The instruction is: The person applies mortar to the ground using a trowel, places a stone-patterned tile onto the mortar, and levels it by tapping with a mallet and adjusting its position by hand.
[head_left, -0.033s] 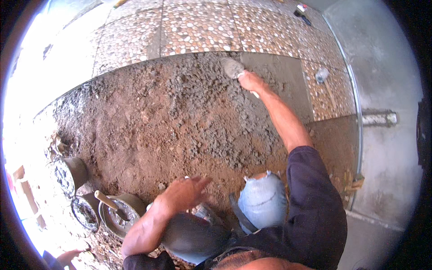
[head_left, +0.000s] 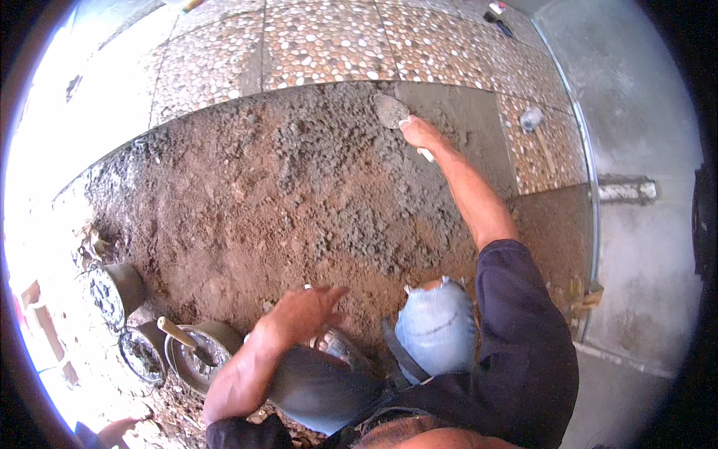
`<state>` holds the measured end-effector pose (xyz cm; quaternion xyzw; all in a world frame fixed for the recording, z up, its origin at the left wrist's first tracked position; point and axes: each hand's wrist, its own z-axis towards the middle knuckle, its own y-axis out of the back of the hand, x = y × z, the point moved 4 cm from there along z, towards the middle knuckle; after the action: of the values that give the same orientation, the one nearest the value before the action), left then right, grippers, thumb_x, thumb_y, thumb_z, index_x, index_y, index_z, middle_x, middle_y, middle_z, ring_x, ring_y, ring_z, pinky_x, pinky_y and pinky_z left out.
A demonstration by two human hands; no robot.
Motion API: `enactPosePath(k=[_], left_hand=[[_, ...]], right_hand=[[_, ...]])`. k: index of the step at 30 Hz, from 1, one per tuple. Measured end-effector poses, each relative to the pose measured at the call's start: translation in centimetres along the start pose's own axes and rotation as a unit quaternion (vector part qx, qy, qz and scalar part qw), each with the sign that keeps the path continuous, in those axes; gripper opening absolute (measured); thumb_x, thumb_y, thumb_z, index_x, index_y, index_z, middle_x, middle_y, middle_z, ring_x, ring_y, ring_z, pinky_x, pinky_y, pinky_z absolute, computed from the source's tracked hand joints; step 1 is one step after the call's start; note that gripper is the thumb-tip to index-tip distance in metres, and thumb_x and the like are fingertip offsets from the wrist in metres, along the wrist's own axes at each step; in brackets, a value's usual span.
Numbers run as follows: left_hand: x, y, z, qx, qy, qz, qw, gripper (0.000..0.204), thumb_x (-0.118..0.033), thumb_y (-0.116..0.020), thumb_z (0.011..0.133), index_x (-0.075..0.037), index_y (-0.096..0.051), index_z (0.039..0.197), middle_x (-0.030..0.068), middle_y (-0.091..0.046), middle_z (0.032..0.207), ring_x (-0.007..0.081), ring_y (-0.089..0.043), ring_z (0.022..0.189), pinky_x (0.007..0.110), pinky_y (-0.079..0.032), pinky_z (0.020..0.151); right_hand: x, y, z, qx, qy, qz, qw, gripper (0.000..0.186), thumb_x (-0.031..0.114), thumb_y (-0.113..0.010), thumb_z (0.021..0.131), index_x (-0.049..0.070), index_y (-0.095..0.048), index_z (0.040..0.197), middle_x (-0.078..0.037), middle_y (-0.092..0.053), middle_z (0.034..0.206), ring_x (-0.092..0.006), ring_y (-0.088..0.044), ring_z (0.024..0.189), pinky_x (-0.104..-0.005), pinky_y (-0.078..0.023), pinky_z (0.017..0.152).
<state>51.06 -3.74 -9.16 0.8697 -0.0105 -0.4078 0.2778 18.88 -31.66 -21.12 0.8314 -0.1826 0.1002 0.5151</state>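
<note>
My right hand (head_left: 423, 135) is closed round the white handle of a mortar-smeared pointing trowel (head_left: 391, 111), my arm stretched far forward. The blade lies at the far edge of rough grey mortar (head_left: 336, 142), beside a smoothed mortar patch (head_left: 479, 123). Over my bent knee hangs my left hand (head_left: 303, 314), fingers apart and holding nothing. Lumpy mortar is spread across brown soil (head_left: 217, 202) in front of me.
Pebble-faced tiles (head_left: 321, 45) border the far side. A grey wall (head_left: 636, 90) stands at right. Buckets stand at left, one bucket (head_left: 179, 367) with a wooden-handled tool (head_left: 179, 334) in it. A brush-like tool (head_left: 499, 22) lies far right; another person's hand (head_left: 116, 430) shows lower left.
The trowel and my right hand have shifted slightly right and nearer relative to the smoothed patch. The whole view has also moved a little; my left hand stays over my knee.
</note>
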Motion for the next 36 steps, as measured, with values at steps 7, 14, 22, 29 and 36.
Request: enactPosePath(k=[7,14,22,29,36], left_hand=[[6.4,1.4,5.5,-0.005,0.053,0.057,0.997,0.057,-0.052,-0.056,0.087,-0.008,-0.053,0.124,0.0218,-0.064,0.108,0.0398,-0.060,0.104,0.050,-0.048,0.086],[10.9,1.3,9.8,0.031,0.084,0.101,0.991,0.047,-0.049,-0.060,0.085,-0.008,-0.065,0.108,0.0184,-0.066,0.108,0.0360,-0.061,0.105,0.048,-0.048,0.087],[14.6,0.6,14.6,0.069,0.110,0.149,0.980,0.058,-0.055,-0.058,0.083,-0.004,-0.067,0.108,0.0199,-0.064,0.113,0.0361,-0.060,0.108,0.047,-0.048,0.090],[14.7,-0.3,16.6,0.074,0.133,0.157,0.976,0.061,-0.057,-0.059,0.082,-0.004,-0.066,0.110,0.0189,-0.064,0.114,0.0349,-0.061,0.108,0.047,-0.048,0.090],[15.6,-0.9,15.8,0.073,0.146,0.172,0.971,0.057,-0.056,-0.058,0.084,-0.006,-0.067,0.110,0.0150,-0.065,0.114,0.0328,-0.060,0.109,0.046,-0.047,0.093]], right_hand=[[-1.0,-3.3,-12.0,0.059,0.023,-0.069,0.996,0.047,0.037,-0.047,0.090,-0.006,-0.054,0.108,-0.029,-0.065,0.088,-0.0422,-0.065,0.074,-0.0532,-0.050,0.067],[-2.6,-5.6,-24.9,0.086,-0.006,-0.067,0.994,0.041,0.039,-0.056,0.088,0.006,-0.045,0.110,-0.026,-0.064,0.090,-0.0459,-0.063,0.084,-0.0563,-0.049,0.071],[-4.0,-9.3,-31.8,0.113,-0.071,-0.022,0.991,0.033,0.032,-0.054,0.093,0.006,-0.046,0.111,-0.025,-0.058,0.113,-0.0443,-0.055,0.106,-0.0518,-0.045,0.086],[-7.6,-9.6,-32.4,-0.012,-0.094,0.031,0.995,0.043,0.035,-0.057,0.088,0.003,-0.047,0.115,-0.029,-0.062,0.095,-0.0500,-0.058,0.090,-0.0557,-0.046,0.075],[-6.1,-11.5,-26.5,-0.071,-0.010,0.125,0.990,0.039,0.033,-0.056,0.089,-0.001,-0.046,0.107,-0.031,-0.060,0.093,-0.0513,-0.057,0.089,-0.0559,-0.045,0.073]])
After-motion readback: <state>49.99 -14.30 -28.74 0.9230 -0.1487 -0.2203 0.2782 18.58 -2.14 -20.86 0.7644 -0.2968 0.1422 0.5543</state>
